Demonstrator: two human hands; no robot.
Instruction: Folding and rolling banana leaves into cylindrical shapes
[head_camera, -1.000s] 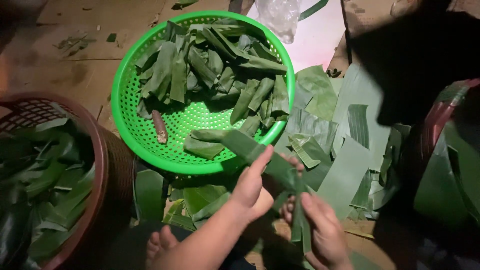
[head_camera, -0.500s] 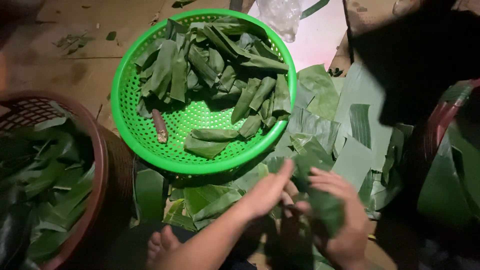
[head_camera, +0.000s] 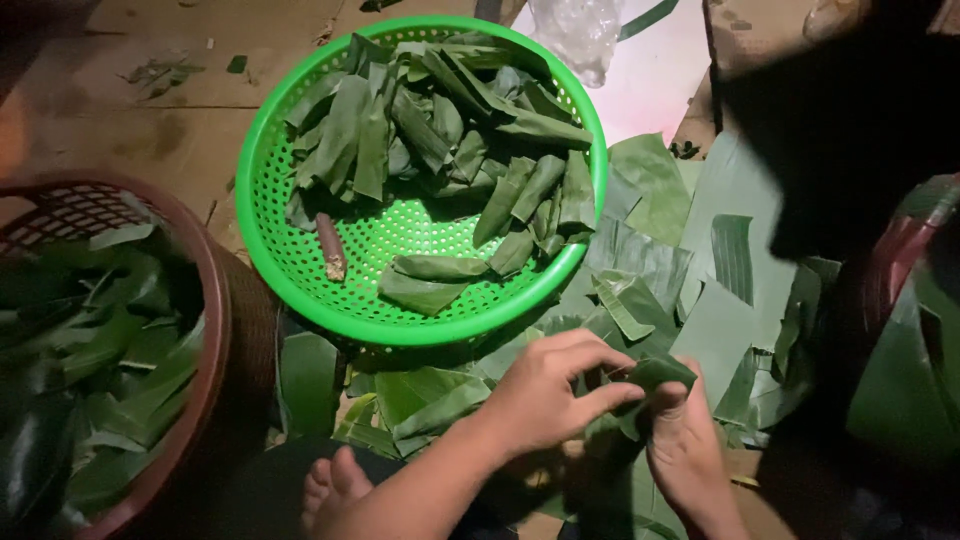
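My left hand (head_camera: 548, 392) and my right hand (head_camera: 688, 452) meet low in the view, both pinching a small folded green leaf piece (head_camera: 657, 374). The left fingers press it from the left, and the right thumb and fingers hold it from below. Just beyond my hands stands a round bright green plastic basket (head_camera: 300, 262) with several rolled and folded leaf bundles (head_camera: 432, 278) and one brown stick-like piece (head_camera: 331, 246) inside. Loose flat leaf pieces (head_camera: 640, 260) lie on the ground under and around my hands.
A dark red woven basket (head_camera: 212, 300) full of leaves sits at the left. A bare foot (head_camera: 332, 480) shows at the bottom. A crumpled clear plastic bag (head_camera: 580, 35) lies beyond the green basket. A dark shape fills the upper right, with another reddish container (head_camera: 885, 275) beside it.
A long leaf strip I held up near the green basket has come down and been folded small. Both hands have closed together on it, lower and to the right.
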